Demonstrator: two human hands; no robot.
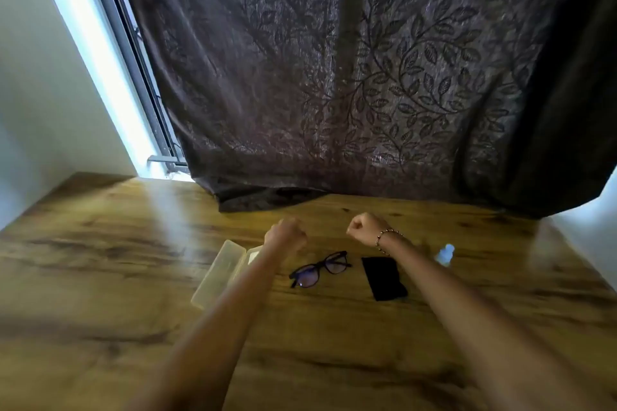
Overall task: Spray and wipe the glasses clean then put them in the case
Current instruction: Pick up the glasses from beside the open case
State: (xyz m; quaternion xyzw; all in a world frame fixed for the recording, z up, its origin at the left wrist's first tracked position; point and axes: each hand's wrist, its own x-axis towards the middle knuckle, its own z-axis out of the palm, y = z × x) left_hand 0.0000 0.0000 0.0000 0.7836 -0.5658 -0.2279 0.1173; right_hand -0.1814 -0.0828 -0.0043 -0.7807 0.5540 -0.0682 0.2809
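Both hands are held out over the bench (pixel 100 243), apart from each other. Left hand (pixel 285 233): fingers curled into a fist, gripping nothing. Right hand (pixel 364 228): the same, with a beaded bracelet (pixel 387 237) at the wrist.

I note the glasses (pixel 320 269) lying on the bench between the two forearms. The case (pixel 223 274) lies open to their left, partly behind the left forearm. The black cloth (pixel 384 277) is just right of the glasses. The spray bottle (pixel 445 253) is further right, partly hidden by the right forearm.

One head-worn view (wide-angle), forward and down, close over the table (pixel 100 277).
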